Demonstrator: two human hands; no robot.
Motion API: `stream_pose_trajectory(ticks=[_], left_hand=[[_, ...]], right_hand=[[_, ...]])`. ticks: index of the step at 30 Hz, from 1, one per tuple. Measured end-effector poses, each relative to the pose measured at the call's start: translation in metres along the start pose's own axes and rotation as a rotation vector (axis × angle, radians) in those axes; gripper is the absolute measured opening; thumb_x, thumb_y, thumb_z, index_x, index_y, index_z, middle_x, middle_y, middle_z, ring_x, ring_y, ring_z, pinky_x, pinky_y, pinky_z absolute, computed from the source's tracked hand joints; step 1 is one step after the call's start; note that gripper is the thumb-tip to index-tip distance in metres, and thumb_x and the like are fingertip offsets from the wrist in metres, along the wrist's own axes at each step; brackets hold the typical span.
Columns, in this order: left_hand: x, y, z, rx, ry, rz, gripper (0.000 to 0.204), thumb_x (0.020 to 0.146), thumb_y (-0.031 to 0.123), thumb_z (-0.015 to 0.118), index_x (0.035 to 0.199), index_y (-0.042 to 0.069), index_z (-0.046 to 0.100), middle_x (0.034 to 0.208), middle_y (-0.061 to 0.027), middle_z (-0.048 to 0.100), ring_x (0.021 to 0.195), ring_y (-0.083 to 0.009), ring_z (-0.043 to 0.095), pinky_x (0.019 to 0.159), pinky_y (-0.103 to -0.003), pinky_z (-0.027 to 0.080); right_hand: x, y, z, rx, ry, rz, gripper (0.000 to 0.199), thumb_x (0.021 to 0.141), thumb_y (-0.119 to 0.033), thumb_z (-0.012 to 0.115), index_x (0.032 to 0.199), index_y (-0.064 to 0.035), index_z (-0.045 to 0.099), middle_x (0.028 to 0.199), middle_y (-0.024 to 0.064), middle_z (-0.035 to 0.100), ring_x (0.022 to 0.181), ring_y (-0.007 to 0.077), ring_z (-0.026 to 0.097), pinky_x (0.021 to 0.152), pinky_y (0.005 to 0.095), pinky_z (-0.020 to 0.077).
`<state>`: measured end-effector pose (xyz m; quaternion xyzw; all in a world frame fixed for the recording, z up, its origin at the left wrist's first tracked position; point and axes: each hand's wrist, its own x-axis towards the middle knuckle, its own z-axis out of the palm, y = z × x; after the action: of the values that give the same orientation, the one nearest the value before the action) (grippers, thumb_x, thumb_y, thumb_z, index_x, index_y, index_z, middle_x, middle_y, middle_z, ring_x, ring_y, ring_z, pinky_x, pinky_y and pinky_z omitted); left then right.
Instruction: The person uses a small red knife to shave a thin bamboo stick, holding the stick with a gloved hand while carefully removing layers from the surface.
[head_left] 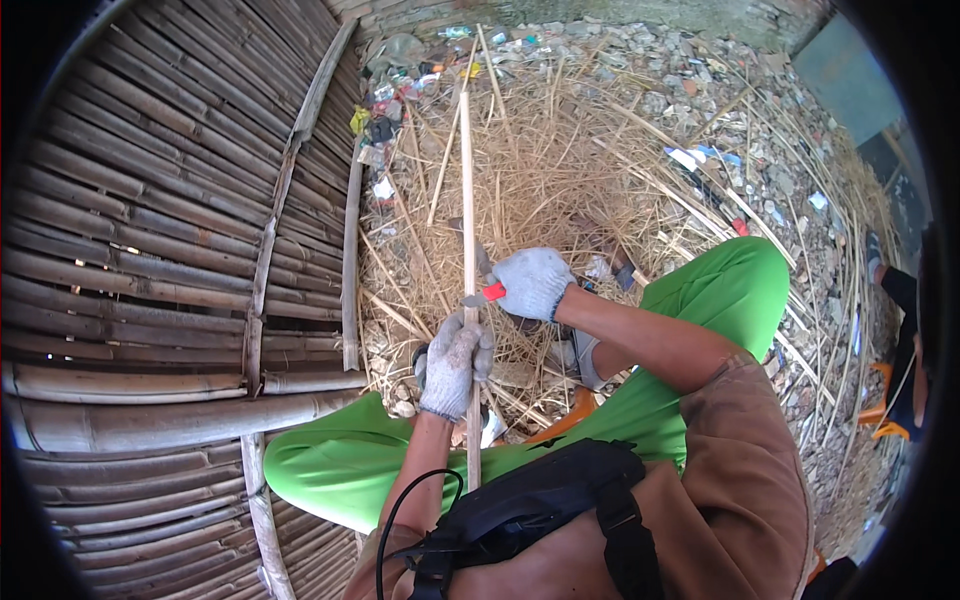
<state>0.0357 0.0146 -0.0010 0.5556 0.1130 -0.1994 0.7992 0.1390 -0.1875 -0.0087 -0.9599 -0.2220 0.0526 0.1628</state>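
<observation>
The bamboo stick (467,200) runs from six to twelve o'clock; the left hand (452,366) is wrapped around it low; the right hand (532,282), just above at one o'clock, clasps a red-handled knife (487,293) against it.

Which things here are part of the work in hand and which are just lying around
In hand:
- bamboo stick, upright, gripped by the gloved left hand
- red-handled knife in the gloved right hand, set against the stick

Lying about:
- dry shavings and thin strips on the ground
- litter scraps by the bamboo wall
- stones
</observation>
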Motion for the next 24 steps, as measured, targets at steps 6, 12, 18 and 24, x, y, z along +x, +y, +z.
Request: stream_pose_trajectory(ticks=[6,12,18,24], left_hand=[[-0.005,0.002,0.006,0.01,-0.052,0.024,0.024,0.112,0.021,0.06,0.125,0.002,0.055,0.08,-0.0018,0.058,0.054,-0.0074,0.048,0.045,-0.024,0.039],[-0.04,-0.009,0.028,0.091,-0.207,-0.116,0.023,0.112,0.02,0.057,0.126,0.002,0.055,0.079,-0.0022,0.057,0.052,-0.0083,0.047,0.043,-0.024,0.037],[-0.042,-0.016,0.026,0.166,-0.236,-0.152,0.031,0.108,0.02,0.059,0.128,-0.002,0.053,0.077,-0.0052,0.054,0.046,-0.0094,0.043,0.041,-0.025,0.036],[-0.038,-0.005,0.038,0.169,-0.271,-0.102,0.026,0.111,0.024,0.059,0.122,0.0,0.056,0.074,-0.002,0.057,0.05,-0.0099,0.049,0.044,-0.026,0.041]], right_hand=[[0.012,0.019,-0.028,0.085,0.018,0.207,0.027,0.096,-0.038,0.065,0.092,-0.017,0.082,0.088,0.0159,0.079,0.083,0.0371,0.079,0.072,0.0517,0.0639],[0.033,0.123,-0.085,0.062,0.19,0.5,0.034,0.097,-0.038,0.063,0.104,-0.0123,0.084,0.104,0.0191,0.082,0.096,0.0382,0.08,0.087,0.0527,0.0645],[0.045,0.207,-0.13,-0.018,0.177,0.661,0.038,0.097,-0.036,0.061,0.117,-0.0128,0.084,0.121,0.0197,0.081,0.113,0.0361,0.079,0.096,0.0496,0.0631],[0.007,0.332,-0.197,-0.167,0.26,0.914,0.05,0.098,-0.043,0.062,0.128,-0.0069,0.08,0.135,0.0219,0.076,0.123,0.0383,0.076,0.101,0.0494,0.0605]])
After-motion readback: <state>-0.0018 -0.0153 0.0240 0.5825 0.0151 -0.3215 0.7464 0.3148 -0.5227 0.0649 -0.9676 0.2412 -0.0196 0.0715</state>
